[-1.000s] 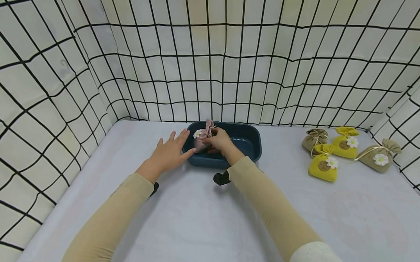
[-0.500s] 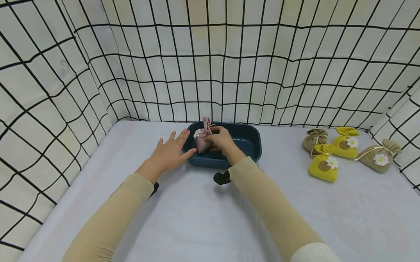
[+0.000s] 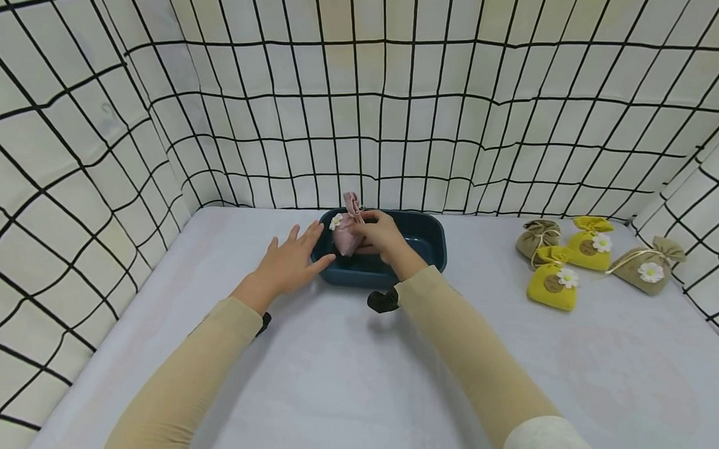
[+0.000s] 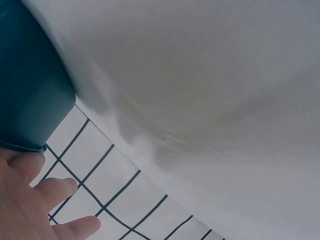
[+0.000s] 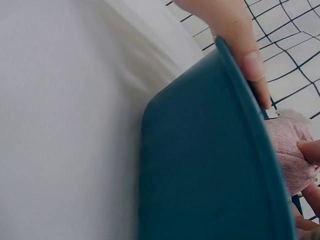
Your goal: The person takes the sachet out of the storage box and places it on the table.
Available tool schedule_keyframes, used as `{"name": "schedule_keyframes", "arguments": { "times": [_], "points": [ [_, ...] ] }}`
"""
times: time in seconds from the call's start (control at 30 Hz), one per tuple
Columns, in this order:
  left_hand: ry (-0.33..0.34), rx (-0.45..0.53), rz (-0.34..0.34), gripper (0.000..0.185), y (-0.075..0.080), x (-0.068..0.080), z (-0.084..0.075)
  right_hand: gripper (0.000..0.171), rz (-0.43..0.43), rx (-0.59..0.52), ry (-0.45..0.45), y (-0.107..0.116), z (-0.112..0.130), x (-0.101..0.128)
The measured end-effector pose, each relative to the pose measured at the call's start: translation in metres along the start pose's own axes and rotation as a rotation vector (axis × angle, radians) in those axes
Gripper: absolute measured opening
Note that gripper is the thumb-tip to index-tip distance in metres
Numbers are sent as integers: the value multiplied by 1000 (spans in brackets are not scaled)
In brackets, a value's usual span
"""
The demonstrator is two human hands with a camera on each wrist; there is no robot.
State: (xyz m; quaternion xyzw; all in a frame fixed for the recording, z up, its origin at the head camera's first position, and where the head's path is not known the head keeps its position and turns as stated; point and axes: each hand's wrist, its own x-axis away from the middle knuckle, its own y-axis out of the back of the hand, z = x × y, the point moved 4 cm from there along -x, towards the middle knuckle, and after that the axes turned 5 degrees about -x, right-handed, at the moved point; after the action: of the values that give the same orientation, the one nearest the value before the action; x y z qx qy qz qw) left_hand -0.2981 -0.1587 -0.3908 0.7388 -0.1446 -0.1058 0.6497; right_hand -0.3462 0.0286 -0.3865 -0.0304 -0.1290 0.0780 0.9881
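A pink drawstring pouch [image 3: 345, 237] with a white flower is pinched near its gathered neck by my right hand [image 3: 387, 239]. It is held upright at the left end of a dark teal tub [image 3: 428, 248]. In the right wrist view the pouch [image 5: 290, 150] shows past the tub's rim [image 5: 250, 110], with thumb and fingers on it. My left hand [image 3: 287, 260] rests with spread, straight fingers against the tub's left end. The left wrist view shows those fingers [image 4: 55, 192] at the tub's rim [image 4: 25, 147].
Two yellow pouches [image 3: 552, 295] and two olive-brown pouches [image 3: 649, 272], most with white flowers, lie on the white table [image 3: 342, 372] at the right. A white wall with a black grid pattern [image 3: 355, 117] encloses the back and sides.
My right hand has lifted the pink pouch slightly and tilted it more upright. The left hand has stayed in place at the tub's left end.
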Motion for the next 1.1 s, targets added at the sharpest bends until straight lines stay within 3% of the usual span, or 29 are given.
{"name": "schedule_keyframes", "arguments": {
  "times": [0.77,1.1],
  "points": [
    [-9,-13,6,83,3,-2,-2,59,101,26,28,25,25,22],
    [-5,-1,0,83,1,-1,-1,51,156,11,25,40,30,37]
  ]
}}
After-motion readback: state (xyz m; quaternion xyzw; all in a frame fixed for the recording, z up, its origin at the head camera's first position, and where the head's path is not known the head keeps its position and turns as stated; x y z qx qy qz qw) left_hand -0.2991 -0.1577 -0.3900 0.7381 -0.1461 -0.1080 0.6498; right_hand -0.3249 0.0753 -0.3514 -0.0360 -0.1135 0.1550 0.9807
